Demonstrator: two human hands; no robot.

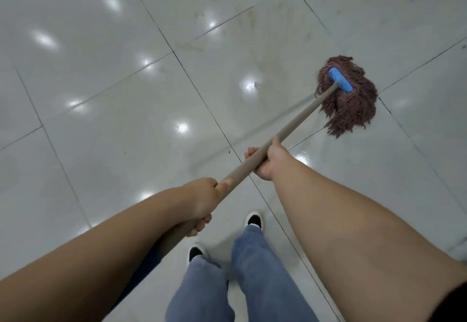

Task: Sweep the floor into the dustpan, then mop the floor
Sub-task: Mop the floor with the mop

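Observation:
A mop with a brown string head [350,109] and a blue clamp [340,79] lies on the glossy white tiled floor [126,94] at the right. Its tan handle [298,122] runs down-left toward me. My right hand [271,161] grips the handle at mid-length, fingers curled round it. My left hand [206,202] grips the handle lower down, close to my body. No dustpan or broom is in view.
My two feet in dark shoes with white soles [253,220] and blue jeans [242,278] stand at the bottom centre. Faint yellowish stains [242,18] mark the tiles beyond the mop. A small dark speck [229,152] lies left of my right hand.

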